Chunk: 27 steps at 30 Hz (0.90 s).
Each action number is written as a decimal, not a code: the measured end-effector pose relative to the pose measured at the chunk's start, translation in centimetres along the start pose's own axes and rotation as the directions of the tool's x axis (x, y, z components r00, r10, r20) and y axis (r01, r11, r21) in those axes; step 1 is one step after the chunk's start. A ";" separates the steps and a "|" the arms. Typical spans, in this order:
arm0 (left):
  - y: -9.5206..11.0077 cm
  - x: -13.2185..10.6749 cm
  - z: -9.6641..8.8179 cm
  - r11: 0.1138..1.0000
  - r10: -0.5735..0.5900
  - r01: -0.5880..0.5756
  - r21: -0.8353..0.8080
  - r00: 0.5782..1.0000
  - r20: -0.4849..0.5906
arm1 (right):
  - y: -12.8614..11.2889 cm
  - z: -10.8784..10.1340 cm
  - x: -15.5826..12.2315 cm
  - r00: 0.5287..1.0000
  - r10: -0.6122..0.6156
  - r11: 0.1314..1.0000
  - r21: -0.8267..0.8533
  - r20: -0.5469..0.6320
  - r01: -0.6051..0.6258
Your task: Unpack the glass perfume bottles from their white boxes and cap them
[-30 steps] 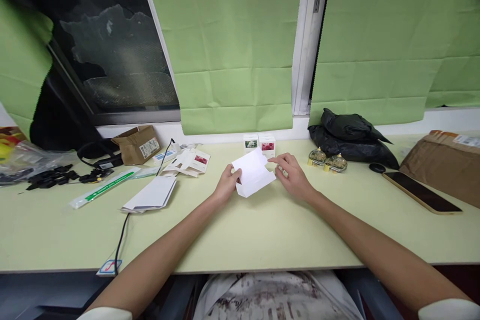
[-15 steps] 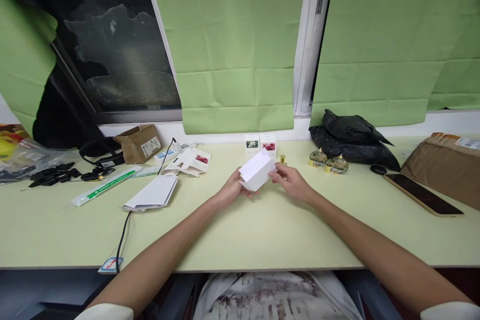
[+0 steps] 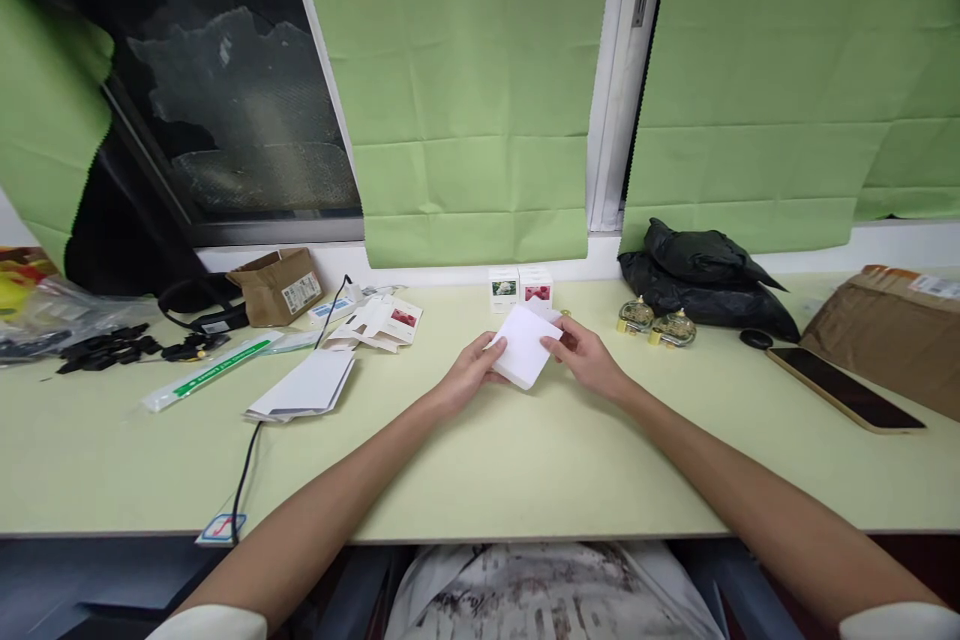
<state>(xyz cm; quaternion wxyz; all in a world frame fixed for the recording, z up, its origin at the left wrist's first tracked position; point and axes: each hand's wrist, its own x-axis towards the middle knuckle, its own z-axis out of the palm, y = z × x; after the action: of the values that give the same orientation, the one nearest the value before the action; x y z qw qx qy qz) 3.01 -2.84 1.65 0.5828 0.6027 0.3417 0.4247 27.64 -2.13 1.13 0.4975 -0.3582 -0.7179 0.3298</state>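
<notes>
Between my two hands is a small white cardboard box [image 3: 526, 346], held tilted above the middle of the table, with a flap standing up at its far end. My left hand [image 3: 469, 375] grips its left side, thumb on top and fingers underneath. On the right edge, near the flap, my right hand [image 3: 586, 355] pinches the card between thumb and fingers. Just behind the held box stand small white boxes with flower pictures [image 3: 504, 291]. A gold cap [image 3: 565, 314] is mostly hidden behind my right hand.
Folded white card [image 3: 304, 385] and flattened printed cartons [image 3: 379, 323] lie left. Two ornate gold-trimmed glass bottles [image 3: 673, 329] stand right, before black plastic bags [image 3: 701, 280]. A phone [image 3: 847, 390] and a brown parcel [image 3: 892, 340] are far right. A black cable [image 3: 247, 470] crosses the left front edge.
The white box has turned in my hands, so a broad white face now points up toward me. My left thumb has moved onto that face, and my right hand has shifted slightly right.
</notes>
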 end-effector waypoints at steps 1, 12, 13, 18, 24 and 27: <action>-0.1 0.0 0.0 1.000 0.015 -0.015 0.017 1.000 -0.008 | 0.0 0.0 0.0 1.000 -0.006 1.000 -0.004 0.004 0.006; -0.6 0.4 -0.6 0.991 0.076 -0.065 0.119 0.993 -0.095 | 0.2 0.2 -0.2 0.997 -0.060 0.996 -0.067 0.045 0.063; -0.7 0.5 -0.7 0.989 0.086 -0.073 0.127 0.992 -0.096 | 0.2 0.2 -0.2 0.997 -0.059 0.996 -0.070 0.048 0.063; -1.0 0.7 -1.0 0.983 0.109 -0.091 0.157 0.988 -0.106 | 0.1 0.3 -0.3 0.997 -0.064 0.992 -0.102 0.043 0.069; -0.9 0.6 -0.9 0.983 0.107 -0.089 0.163 0.989 -0.102 | -0.2 0.3 -0.4 0.996 -0.091 0.986 -0.141 0.025 0.094; -0.8 0.5 -0.8 0.983 0.103 -0.086 0.160 0.990 -0.100 | -0.4 0.3 -0.5 0.997 -0.076 0.985 -0.151 0.026 0.079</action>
<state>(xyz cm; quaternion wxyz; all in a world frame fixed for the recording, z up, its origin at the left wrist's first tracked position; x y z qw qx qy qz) 2.53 -2.00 0.91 0.4940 0.6379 0.3756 0.4561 27.39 -2.76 1.13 0.4741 -0.3634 -0.7593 0.2582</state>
